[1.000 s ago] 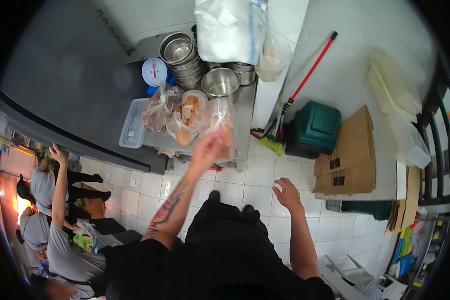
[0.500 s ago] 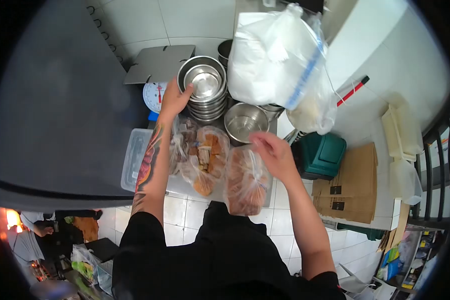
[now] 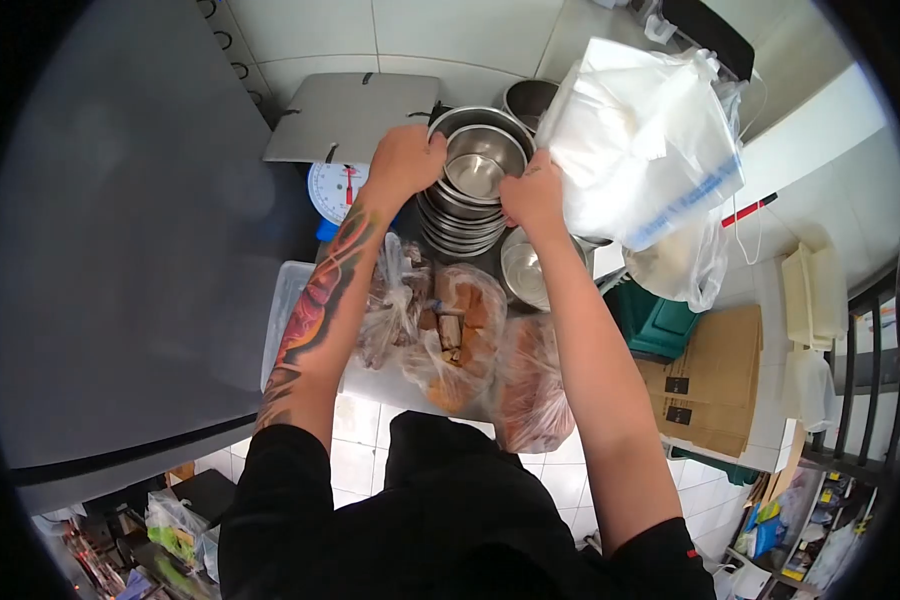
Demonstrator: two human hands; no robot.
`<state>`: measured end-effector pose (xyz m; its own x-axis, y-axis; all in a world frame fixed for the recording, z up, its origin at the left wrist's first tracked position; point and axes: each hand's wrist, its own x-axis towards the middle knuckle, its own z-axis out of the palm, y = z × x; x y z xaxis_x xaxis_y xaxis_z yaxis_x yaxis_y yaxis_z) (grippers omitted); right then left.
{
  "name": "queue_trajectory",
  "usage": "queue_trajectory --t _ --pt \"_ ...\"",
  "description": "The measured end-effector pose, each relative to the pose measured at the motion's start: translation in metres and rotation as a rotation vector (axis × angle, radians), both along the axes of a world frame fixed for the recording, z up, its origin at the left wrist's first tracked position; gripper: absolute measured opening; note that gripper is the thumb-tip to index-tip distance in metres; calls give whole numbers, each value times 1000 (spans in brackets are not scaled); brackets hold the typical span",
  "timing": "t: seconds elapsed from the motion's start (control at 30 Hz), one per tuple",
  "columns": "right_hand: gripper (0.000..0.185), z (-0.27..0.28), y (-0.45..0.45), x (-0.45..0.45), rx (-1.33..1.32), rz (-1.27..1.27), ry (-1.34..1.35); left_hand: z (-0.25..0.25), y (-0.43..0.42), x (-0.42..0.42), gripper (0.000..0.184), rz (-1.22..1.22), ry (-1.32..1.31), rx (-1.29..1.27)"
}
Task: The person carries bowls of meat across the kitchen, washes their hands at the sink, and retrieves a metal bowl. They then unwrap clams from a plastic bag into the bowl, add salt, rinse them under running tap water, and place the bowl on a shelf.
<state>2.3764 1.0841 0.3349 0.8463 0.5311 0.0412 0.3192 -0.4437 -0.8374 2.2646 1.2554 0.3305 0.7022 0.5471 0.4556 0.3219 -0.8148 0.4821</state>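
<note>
A stack of round stainless steel bowls (image 3: pixel 462 232) stands on the counter. Its top bowl (image 3: pixel 453 122) has a smaller steel bowl (image 3: pixel 475 172) sitting inside it. My left hand (image 3: pixel 407 160) grips the left rim, its fingers closed. On the opposite side, my right hand (image 3: pixel 537 198) is closed on the right edge. Whether the top bowl is raised clear of the stack I cannot tell. Right of the stack is another steel bowl (image 3: pixel 526 272), partly behind my right forearm. Nearer me lie clear bags of brown food chunks (image 3: pixel 458 335) and reddish food (image 3: pixel 532 385).
A dial scale (image 3: pixel 336 192) and a grey panel (image 3: pixel 355 115) are at the back left. White plastic bags (image 3: pixel 640 145) hang at the right. A clear plastic tub (image 3: pixel 282 318) sits by my left forearm; a green box (image 3: pixel 655 322) and cardboard (image 3: pixel 715 375) are right.
My right hand has moved up and left from beside the lower bowl to the stack's right side. My left hand keeps hold of the left rim. The view has shifted.
</note>
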Motion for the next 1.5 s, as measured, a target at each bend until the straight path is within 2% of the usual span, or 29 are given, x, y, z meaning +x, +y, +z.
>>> queue_trajectory --t 0.03,0.1,0.17,0.23,0.37,0.4,0.47,0.57,0.67,0.73,0.77,0.83,0.9,0.97,1.0,1.07,1.1,1.13,1.2,1.27,1.33,1.4,1.43,1.5 --pt "28 -10 5 6 -41 -9 -93 -1 2 1 44 0 83 -93" --pt "27 3 6 1 -80 -24 -183 -4 8 4 44 -10 109 -72" --pt "31 25 -1 -2 -90 41 116 4 10 1 43 -29 138 -44" --pt "33 37 -3 5 -110 76 142 32 11 -4 42 -123 342 -528" --pt "36 41 3 18 -196 124 228 36 18 2 43 -146 393 -553" --pt "36 43 2 16 -195 124 229 38 17 3 44 -130 420 -485" --pt "34 51 -1 15 -395 118 83 38 22 8 46 -116 442 -413" --pt "37 54 1 23 -476 170 -7 23 29 12 47 -77 468 -369" --pt "41 41 11 26 -455 145 -59 9 33 11 49 -62 530 -355" --pt "42 19 16 26 -437 123 -148 -18 42 11 51 -44 386 -128" --pt "43 5 15 24 -423 105 -233 -19 33 9 51 -47 377 -123" --pt "50 -23 7 20 -378 54 -232 -5 15 2 52 57 528 -179" --pt "53 -8 5 19 -331 54 -245 12 14 -2 52 44 517 -182" --pt "59 8 -8 22 -349 148 90 4 24 6 52 -20 569 -280" --pt "59 20 -17 21 -355 141 99 21 18 -1 57 -46 478 -381" --pt "57 47 -31 23 -29 95 220 59 7 -12 67 -131 251 -575" --pt "51 68 -46 18 24 49 243 78 -3 -20 69 -188 112 -670" --pt "46 87 -63 15 75 8 262 94 -17 -27 69 -192 123 -678" --pt "33 100 -108 18 318 98 328 114 -48 -45 66 -523 -223 -890" --pt "25 122 -149 -6 402 2 300 98 -49 -60 59 -546 -198 -906" --pt "22 117 -187 -18 296 -94 257 47 -37 -68 58 -161 146 -132" --pt "19 85 -217 -18 228 -160 265 -39 -22 -74 49 -61 94 -217" --pt "19 65 -224 -21 213 -216 283 -50 -30 -73 49 -66 95 -216" --pt "20 12 -233 -18 165 -274 314 -65 -50 -68 39 -123 -98 -598"
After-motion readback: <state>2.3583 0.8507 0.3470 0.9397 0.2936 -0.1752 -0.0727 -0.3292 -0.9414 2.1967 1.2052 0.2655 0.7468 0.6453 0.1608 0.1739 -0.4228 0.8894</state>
